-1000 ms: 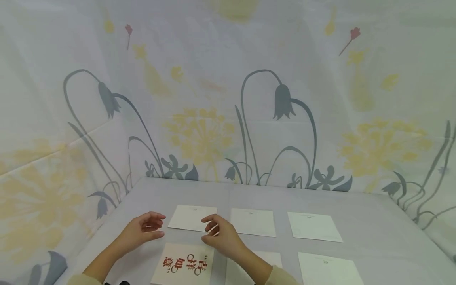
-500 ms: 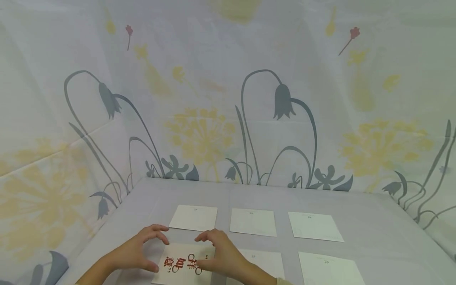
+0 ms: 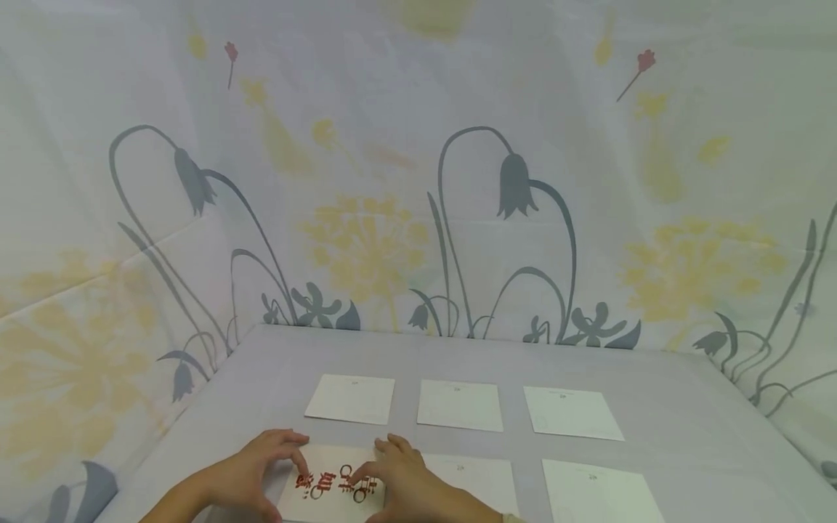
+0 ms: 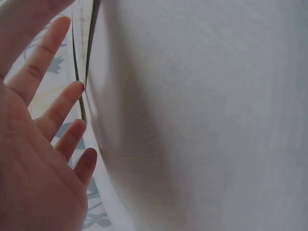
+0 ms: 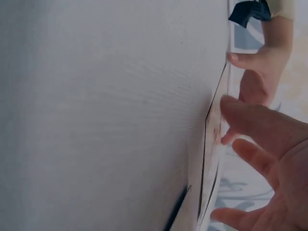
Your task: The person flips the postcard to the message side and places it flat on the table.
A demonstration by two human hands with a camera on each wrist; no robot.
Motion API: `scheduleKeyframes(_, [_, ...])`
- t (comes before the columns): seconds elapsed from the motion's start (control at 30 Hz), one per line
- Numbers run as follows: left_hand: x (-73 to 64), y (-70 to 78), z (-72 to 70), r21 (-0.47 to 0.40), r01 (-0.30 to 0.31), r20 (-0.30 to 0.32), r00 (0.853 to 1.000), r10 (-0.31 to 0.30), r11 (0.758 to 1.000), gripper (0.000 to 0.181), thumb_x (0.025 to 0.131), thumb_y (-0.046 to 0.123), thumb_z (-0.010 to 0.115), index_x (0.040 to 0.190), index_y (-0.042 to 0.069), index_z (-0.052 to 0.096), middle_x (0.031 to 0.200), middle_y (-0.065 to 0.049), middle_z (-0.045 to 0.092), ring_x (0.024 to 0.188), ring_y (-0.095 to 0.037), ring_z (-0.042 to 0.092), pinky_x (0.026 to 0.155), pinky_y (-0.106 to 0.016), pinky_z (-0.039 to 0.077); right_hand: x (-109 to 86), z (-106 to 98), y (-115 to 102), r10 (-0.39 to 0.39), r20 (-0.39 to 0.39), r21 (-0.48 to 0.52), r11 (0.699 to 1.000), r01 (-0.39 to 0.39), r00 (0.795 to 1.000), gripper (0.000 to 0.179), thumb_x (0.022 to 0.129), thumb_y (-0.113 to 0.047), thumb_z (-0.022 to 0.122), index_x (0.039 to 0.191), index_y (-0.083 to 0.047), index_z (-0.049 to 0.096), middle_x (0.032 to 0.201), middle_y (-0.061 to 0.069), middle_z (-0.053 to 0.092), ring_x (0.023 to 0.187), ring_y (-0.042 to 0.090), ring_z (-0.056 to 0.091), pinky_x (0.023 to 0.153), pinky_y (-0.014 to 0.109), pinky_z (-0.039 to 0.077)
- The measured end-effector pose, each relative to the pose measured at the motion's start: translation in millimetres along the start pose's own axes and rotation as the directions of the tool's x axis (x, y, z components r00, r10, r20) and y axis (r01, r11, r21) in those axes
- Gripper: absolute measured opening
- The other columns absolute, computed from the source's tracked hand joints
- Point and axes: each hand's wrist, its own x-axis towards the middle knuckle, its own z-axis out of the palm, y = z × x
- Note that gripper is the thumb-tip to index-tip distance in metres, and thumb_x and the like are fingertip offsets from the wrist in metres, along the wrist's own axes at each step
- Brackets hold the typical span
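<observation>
A cream card [image 3: 340,501] with red Chinese characters and small ring drawings lies flat on the table at the lower middle of the head view. My left hand [image 3: 245,472] is at its left edge, the index finger bent over the printed face and the thumb near the lower corner. From the right, my right hand [image 3: 415,483] spans the card, its index fingertip over the lettering. The other left fingers [image 4: 55,110] spread loosely in the left wrist view. In the right wrist view, the right thumb [image 5: 252,120] is near the card's edge. Both hands partly hide the card.
Behind the printed card lies a white card [image 3: 351,399], with two more, a middle one [image 3: 460,405] and a right one [image 3: 573,412], in that row. Beside my right hand are a partly covered card [image 3: 480,479] and another [image 3: 598,494]. A flowered cloth [image 3: 392,181] hangs behind the grey table.
Both hands have come down and toward me, from above the table to the printed card's two sides. The index fingers now reach over its face. The other cards look unmoved.
</observation>
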Motion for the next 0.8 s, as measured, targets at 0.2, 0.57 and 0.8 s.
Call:
scheduleKeyframes(0.2, [1.3,-1.8,1.9,0.013,0.027,0.015,1.0,-0.027,1.0,0.054,0.055,0.051,0.08,0.101,0.036,0.056,0.126,-0.005,0.047,0.115,-0.027,0.038,0.087,-0.048,0.039,3.2,3,3,0.025,-0.002,0.008,1.0,-0.025,1.0,0.044,0.067,-0.032,0.083,0.108,-0.033,0.066,0.127,0.015,0.05,0.122,0.043,0.035,0.083,0.064,0.041])
scheduleKeyframes(0.57, [14.0,-0.3,-5.3,0.005,0.06,0.089,0.994,-0.06,0.998,0.053,0.052,0.053,0.081,0.096,0.036,0.057,0.113,0.008,0.042,0.104,-0.015,0.037,0.085,-0.038,0.038,6.6,4,5,0.05,-0.016,0.035,0.998,-0.05,0.999,0.051,0.063,-0.033,0.086,0.11,-0.03,0.063,0.115,0.002,0.047,0.113,0.023,0.037,0.087,0.048,0.04])
scheduleKeyframes(0.8, [23.2,6.0,-7.7,-0.08,0.169,0.148,0.977,-0.156,0.982,0.052,0.05,0.041,0.086,0.092,0.033,0.057,0.105,0.007,0.036,0.101,-0.016,0.035,0.088,-0.035,0.037,8.5,3,4,0.072,-0.028,0.043,0.997,-0.071,0.997,0.053,0.059,-0.032,0.088,0.106,-0.027,0.064,0.117,0.002,0.046,0.112,0.022,0.037,0.089,0.045,0.039])
